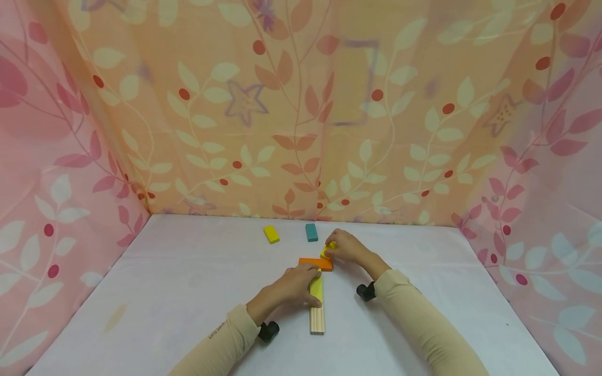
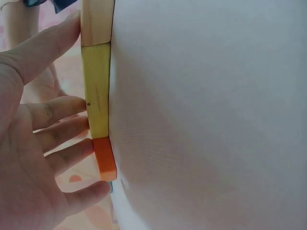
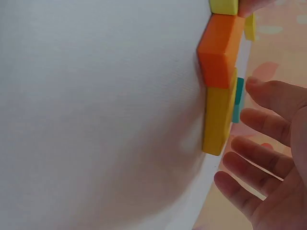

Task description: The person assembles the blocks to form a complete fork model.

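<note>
A plain wooden block, a pale yellow block and an orange block lie end to end on the white table, the orange one crosswise. Spread over the first two, my left hand rests its fingertips on the yellow block and its thumb near the joint with the wood. A deeper yellow block, with a curved edge, touches the orange block's far right end. My right hand hovers just over it; in the right wrist view its loosely bent fingers stand apart from the block.
Beyond the row, a small yellow block and a teal block lie toward the table's back edge. Patterned cloth hangs behind the white table and along both sides.
</note>
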`<state>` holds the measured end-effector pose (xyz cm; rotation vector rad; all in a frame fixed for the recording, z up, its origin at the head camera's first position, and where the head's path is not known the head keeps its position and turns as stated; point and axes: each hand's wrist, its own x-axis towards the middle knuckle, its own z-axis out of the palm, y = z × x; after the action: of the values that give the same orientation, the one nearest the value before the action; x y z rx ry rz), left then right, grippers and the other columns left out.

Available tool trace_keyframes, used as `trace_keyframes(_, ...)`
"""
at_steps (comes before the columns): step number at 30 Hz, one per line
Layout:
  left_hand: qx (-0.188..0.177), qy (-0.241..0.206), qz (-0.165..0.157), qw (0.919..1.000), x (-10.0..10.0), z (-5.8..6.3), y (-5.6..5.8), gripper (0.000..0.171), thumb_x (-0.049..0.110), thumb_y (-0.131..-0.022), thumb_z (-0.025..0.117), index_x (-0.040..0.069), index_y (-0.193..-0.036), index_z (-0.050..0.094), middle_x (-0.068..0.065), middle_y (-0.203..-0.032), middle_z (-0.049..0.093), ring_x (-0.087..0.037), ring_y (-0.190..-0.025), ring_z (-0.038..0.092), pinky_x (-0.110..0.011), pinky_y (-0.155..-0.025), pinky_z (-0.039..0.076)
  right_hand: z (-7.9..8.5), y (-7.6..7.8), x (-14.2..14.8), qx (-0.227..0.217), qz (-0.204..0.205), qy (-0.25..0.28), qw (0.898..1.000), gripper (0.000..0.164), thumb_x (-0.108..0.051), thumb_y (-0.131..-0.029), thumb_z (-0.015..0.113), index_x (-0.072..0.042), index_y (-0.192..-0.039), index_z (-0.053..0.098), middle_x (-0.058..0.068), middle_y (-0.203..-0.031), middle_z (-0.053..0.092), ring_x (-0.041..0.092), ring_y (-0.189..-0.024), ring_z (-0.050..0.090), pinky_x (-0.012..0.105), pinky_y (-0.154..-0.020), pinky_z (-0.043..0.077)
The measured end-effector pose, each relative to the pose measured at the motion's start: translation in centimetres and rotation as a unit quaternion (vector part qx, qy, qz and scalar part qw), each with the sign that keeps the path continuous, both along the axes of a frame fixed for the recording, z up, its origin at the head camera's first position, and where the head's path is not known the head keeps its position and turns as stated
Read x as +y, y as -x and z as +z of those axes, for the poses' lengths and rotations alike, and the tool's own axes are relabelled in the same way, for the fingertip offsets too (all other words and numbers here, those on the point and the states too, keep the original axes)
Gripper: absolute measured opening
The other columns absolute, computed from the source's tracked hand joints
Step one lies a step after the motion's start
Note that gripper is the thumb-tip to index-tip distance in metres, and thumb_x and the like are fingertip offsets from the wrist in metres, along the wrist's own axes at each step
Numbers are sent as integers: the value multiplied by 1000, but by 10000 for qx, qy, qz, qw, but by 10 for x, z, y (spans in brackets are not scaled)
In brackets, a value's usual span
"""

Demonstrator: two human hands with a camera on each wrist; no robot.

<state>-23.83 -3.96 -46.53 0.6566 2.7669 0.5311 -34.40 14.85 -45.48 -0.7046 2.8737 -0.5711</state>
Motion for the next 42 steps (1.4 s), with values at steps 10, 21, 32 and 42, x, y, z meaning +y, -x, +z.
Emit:
trace_keyframes(10,-145,11,18,9999,0,1,1,73,49,-72,82,15,-132,59,-3,-138,54,-19,-118,51,-46,-107,40,10,18,-3,-80,-212,497,9985,27,-24,-90,70,-7,-111,70,10,-117,63,28,-106,58,44,-99,50)
trace_keyframes(21,-125,72,-33,9999,0,2,2,74,50,-72,82,15,-133,58,-3,-141,53,-20,-124,50,-46,-109,39,3,45,-17,-462,-71,1058,9933,40,-19,-89,71,-6,-126,64,12,-139,57,31,-121,56,46,-105,47)
trace_keyframes(32,26,202,-149,9997,0,-2,1,76,51,-72,81,15,-134,57,-4,-144,51,-21,-131,48,-46,-109,40,2,55,-31,-631,-284,1097,9916,37,-19,-85,75,-7,-120,67,13,-128,62,33,-121,54,47,-107,44)
trace_keyframes(42,39,153,-128,9998,0,0,2,73,49,-73,82,15,-133,58,-3,-142,52,-21,-127,50,-46,-108,40,5,59,-46,-1028,-360,921,9898,45,-19,-82,79,-11,-125,66,12,-135,60,30,-114,52,45,-109,41)
